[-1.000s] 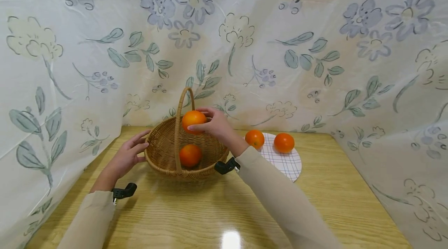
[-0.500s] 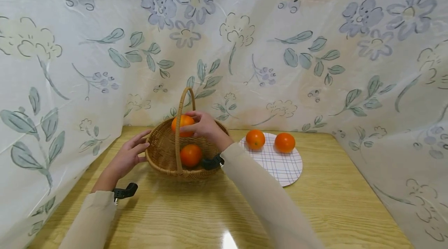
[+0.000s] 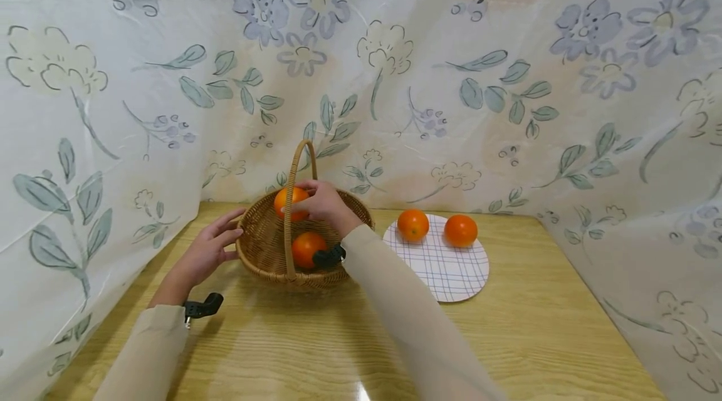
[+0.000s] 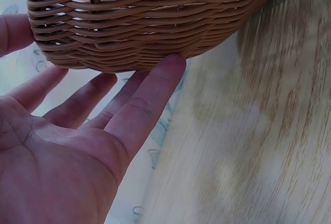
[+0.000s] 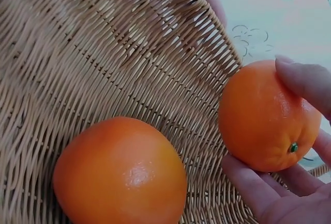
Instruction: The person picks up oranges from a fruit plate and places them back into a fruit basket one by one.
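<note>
A brown wicker basket point(image 3: 262, 239) with a tall arched handle stands on the wooden table. My right hand point(image 3: 328, 207) reaches in over its right side and holds an orange point(image 5: 261, 113) between thumb and fingers, near the inner far-left wall. In the head view the handle crosses in front of this orange. Another orange point(image 3: 307, 249) lies on the basket floor, below the held one. At the basket's left end my left hand point(image 3: 209, 249) touches the outer wall with extended, spread fingers; the left wrist view shows the fingertips point(image 4: 173, 63) against the lower weave.
Right of the basket lies a round white mat point(image 3: 451, 279) with blue grid lines. On it sit two oranges, the nearer-left orange point(image 3: 413, 225) and the right orange point(image 3: 460, 230). A flowered cloth point(image 3: 395, 75) hangs behind and at both sides of the table point(image 3: 316, 338).
My right hand has carried the orange left and slightly lower, behind the basket's handle. More of the mat shows as the forearm shifts left. The left hand stays at the basket's left end.
</note>
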A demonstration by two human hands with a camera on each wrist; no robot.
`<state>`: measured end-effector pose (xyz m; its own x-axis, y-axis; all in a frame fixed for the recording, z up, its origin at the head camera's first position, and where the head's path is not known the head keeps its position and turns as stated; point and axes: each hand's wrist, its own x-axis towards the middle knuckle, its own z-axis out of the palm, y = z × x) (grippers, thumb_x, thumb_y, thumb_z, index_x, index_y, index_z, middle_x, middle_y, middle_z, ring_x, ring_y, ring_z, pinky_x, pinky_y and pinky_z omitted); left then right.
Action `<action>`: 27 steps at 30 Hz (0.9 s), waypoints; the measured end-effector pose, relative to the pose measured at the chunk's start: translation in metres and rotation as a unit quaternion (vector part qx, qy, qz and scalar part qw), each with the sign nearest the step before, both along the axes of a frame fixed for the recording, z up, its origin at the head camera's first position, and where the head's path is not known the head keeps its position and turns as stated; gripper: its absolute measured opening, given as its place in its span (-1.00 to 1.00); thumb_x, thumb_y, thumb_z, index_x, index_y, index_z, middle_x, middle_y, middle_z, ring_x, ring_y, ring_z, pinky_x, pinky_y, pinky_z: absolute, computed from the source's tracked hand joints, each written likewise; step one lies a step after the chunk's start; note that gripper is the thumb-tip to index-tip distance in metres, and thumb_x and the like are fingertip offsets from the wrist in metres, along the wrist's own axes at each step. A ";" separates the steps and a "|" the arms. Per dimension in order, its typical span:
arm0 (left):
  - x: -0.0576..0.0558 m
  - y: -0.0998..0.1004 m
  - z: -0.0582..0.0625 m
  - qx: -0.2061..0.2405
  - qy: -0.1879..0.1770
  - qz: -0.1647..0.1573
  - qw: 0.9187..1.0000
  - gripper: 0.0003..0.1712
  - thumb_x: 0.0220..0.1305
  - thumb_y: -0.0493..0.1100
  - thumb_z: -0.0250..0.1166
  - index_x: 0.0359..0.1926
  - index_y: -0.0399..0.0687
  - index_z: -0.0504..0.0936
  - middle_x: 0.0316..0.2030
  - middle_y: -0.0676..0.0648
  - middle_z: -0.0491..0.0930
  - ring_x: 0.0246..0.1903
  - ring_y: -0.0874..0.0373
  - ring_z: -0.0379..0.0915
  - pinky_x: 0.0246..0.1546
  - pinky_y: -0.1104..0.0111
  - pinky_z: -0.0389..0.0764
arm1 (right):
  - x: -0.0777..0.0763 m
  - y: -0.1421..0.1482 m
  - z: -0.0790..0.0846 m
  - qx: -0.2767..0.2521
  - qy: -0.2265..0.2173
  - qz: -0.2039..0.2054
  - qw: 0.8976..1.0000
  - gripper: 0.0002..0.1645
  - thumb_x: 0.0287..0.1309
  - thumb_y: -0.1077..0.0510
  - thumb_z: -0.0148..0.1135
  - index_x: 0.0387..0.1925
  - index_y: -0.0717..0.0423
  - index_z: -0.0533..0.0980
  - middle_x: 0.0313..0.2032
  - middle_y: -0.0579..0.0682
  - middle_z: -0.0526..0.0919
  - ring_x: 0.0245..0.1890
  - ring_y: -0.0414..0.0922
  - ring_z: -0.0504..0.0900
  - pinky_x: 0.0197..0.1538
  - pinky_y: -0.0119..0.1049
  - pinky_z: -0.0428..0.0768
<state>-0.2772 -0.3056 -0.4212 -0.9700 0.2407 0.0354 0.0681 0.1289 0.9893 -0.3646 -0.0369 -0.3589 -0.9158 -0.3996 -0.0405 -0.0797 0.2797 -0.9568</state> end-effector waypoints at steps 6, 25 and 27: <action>-0.004 0.000 0.001 0.003 -0.002 -0.002 1.000 -0.25 0.64 -0.02 0.00 0.65 -0.05 -0.07 0.52 -0.44 0.02 0.20 0.22 0.41 0.01 0.29 0.70 | -0.007 -0.010 -0.007 0.015 0.010 -0.021 1.000 -0.20 -0.03 0.10 0.65 0.29 0.04 0.55 0.10 0.15 0.62 -0.13 -0.06 0.57 -0.14 -0.16 0.68; -0.008 -0.002 0.000 0.003 -0.010 -0.002 1.000 -0.26 0.64 -0.02 -0.01 0.65 -0.02 -0.07 0.54 -0.42 0.01 0.23 0.17 0.41 0.01 0.30 0.70 | -0.014 -0.022 -0.013 0.018 -0.006 -0.061 0.998 -0.25 -0.01 0.11 0.64 0.25 0.05 0.58 0.07 0.15 0.65 -0.26 -0.01 0.62 0.00 0.01 0.73; -0.008 -0.002 0.000 0.004 -0.010 -0.002 1.000 -0.27 0.65 -0.03 -0.01 0.65 -0.03 -0.07 0.54 -0.42 0.01 0.24 0.14 0.40 0.02 0.29 0.70 | -0.013 -0.023 -0.012 0.002 -0.012 -0.059 0.998 -0.28 0.02 0.13 0.62 0.24 0.10 0.57 0.03 0.14 0.66 -0.19 0.09 0.66 0.05 0.05 0.71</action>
<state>-0.2855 -0.3080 -0.4209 -0.9695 0.2446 0.0168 0.0479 0.1216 0.9914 -0.3774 -0.0596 -0.3707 -0.9553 -0.2884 -0.0646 -0.0227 0.2895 -0.9569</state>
